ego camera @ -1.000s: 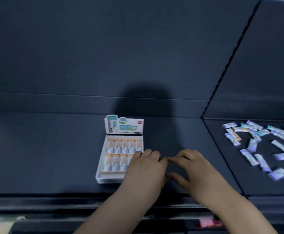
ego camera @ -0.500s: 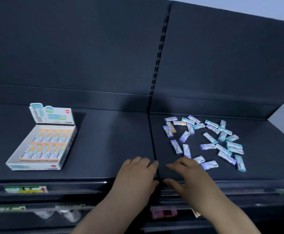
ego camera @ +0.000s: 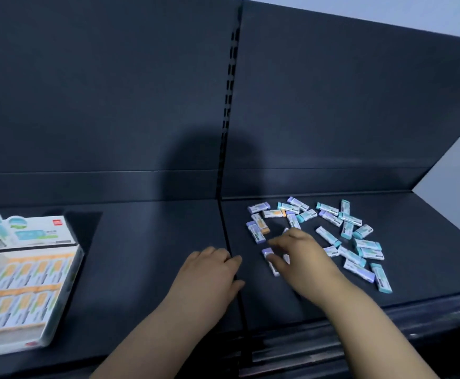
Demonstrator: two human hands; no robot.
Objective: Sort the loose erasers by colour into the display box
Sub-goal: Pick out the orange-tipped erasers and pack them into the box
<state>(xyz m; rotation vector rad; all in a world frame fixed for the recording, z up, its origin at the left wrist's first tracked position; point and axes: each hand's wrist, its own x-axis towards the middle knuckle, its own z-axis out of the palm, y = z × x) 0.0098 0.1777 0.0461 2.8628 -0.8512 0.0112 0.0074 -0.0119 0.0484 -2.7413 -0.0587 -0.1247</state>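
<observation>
- L hand (ego camera: pixel 212 272): flat on shelf (ego camera: pixel 141 255) nr centre seam, fingers relaxed, nothing held.
- R hand (ego camera: pixel 305 258): over purple eraser (ego camera: pixel 267 252), thumb touching it; gripped or not, can't tell (blur).
- Loose erasers (ego camera: pixel 328 236): purple, teal, few orange, scattered on R shelf section.
- Display box (ego camera: pixel 62 299): far L, flap up, two rows of orange erasers (ego camera: pixel 26 272) inside.

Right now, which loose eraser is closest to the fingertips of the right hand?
The purple-ended eraser on the near left side of the pile. It alone lies right at the right hand's thumb and fingertips; the other erasers lie beyond or beside the hand.
</observation>
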